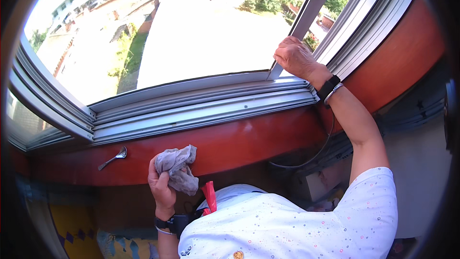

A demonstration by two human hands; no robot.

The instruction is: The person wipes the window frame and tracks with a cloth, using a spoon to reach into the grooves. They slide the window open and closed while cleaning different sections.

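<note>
Big sliding window here with grey metal tracks [201, 108], looking way down onto rooftops and a pale yard, and a glossy red-brown wooden sill [230, 146] running under it.

The left hand [162, 187] is closed around a crumpled grey rag [178, 169], held just in front of the sill's near edge, about the middle of its length. The right hand [296, 59] is up at the right end of the tracks, fingers curled over the bottom corner of the window frame [306, 15], gripping it. A metal spoon [113, 158] lies on the sill toward its left end, well apart from both hands.

Stuff I'd watch out for: the pane looks open and it's a long drop, so leaning out while hanging on by one hand seems sketchy. If that frame slides, the fingers on the corner could get pinched. And a wide swipe of the rag along the sill could knock the spoon off onto the floor.
</note>
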